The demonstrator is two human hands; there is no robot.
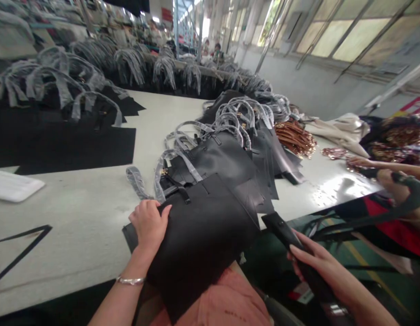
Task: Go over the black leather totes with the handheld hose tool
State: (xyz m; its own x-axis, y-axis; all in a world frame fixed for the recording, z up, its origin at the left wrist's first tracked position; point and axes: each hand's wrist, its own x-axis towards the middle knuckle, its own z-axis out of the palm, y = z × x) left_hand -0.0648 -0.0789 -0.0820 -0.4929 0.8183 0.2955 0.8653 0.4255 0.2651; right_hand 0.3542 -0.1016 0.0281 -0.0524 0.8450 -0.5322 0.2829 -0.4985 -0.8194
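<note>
A black leather-like tote bag panel (199, 226) lies over the table's front edge and hangs toward my lap. Clear plastic wraps its looped handle (185, 158), and a short black tab (182, 190) with gold-coloured hardware hangs at its top. My left hand (150, 222) grips the panel's upper left edge, thumb on the front face. In my right hand (315, 258), held off to the right of the bag, is a wide black strap (284, 231), fingers closed around it. Its upper end has a small stud, and shiny metal shows lower down.
More black bag pieces (260, 145) with wrapped handles are piled behind, and others (70, 140) lie at left. Brown straps (294, 138) are bundled at right. A co-worker's hands (386, 176) work at the right edge. A white plastic object (16, 184) rests on the pale table (84, 235).
</note>
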